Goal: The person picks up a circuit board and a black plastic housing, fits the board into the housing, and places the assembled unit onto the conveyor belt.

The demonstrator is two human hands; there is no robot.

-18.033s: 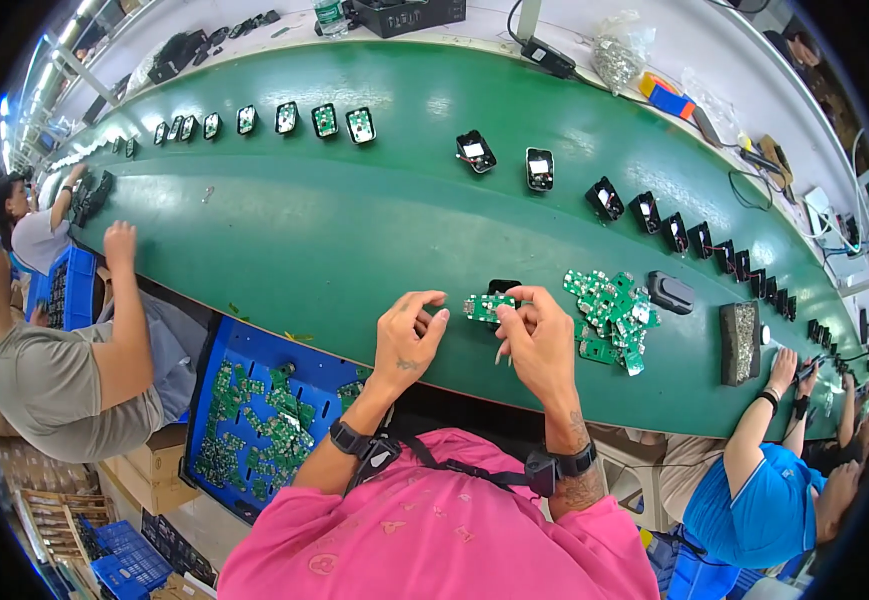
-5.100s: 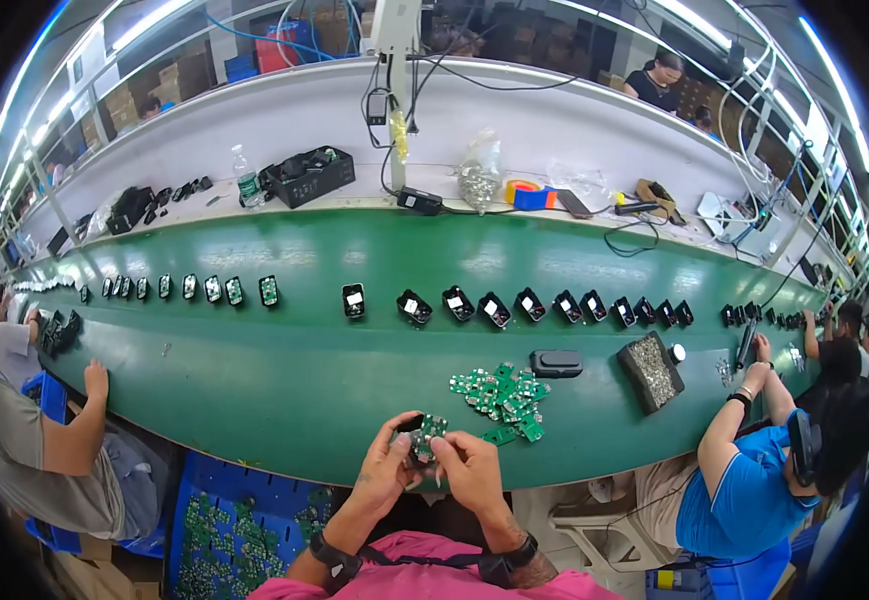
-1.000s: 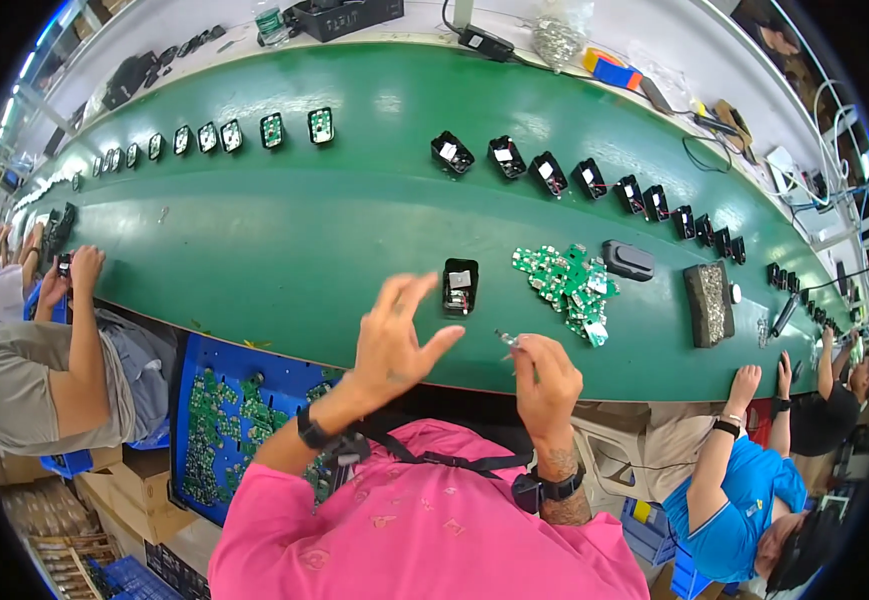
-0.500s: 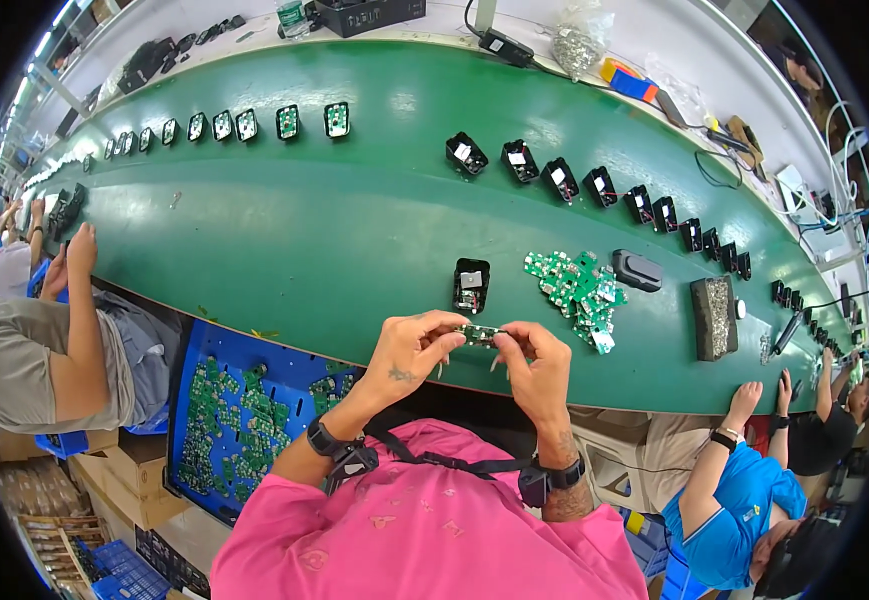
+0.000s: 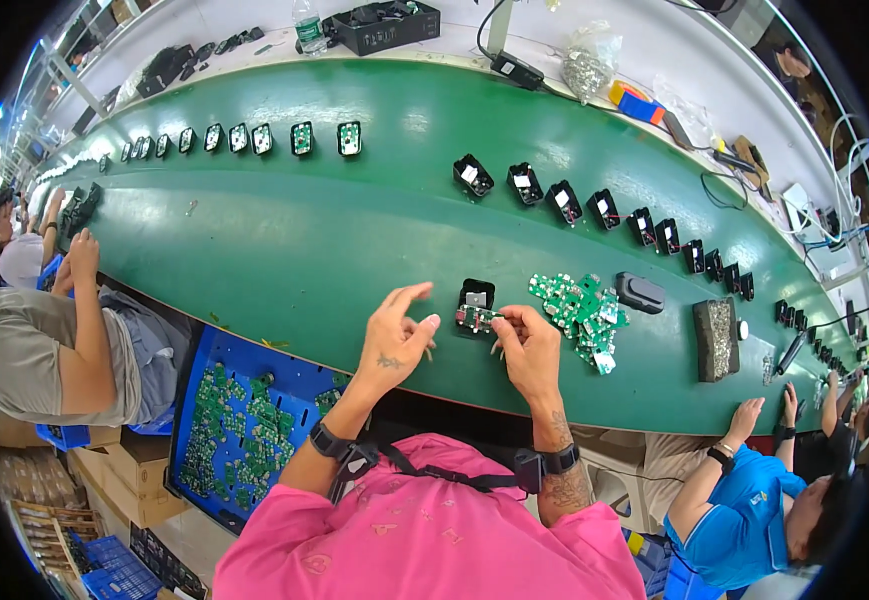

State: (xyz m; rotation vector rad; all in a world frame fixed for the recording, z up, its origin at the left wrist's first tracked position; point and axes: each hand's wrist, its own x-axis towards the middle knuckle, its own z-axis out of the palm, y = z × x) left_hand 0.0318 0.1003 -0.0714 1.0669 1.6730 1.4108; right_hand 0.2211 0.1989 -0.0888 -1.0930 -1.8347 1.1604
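Note:
My right hand pinches the right end of a small green circuit board. The board overlaps the near part of an open black plastic housing, whose lower end it hides. A grey block shows inside the housing behind the board. To the left of the board, my left hand has let its fingers come apart and holds nothing. Just right of the housing lies a loose pile of green circuit boards.
Black housings with boards line the far left; more housings curve along the right. A dark closed case and a grey block lie right of the pile. A blue tray of boards sits at lower left. Co-workers sit on both sides.
My left hand has let go of the board and drawn back left with its fingers opened. The board, now only in my right hand, has tilted and overlaps the housing.

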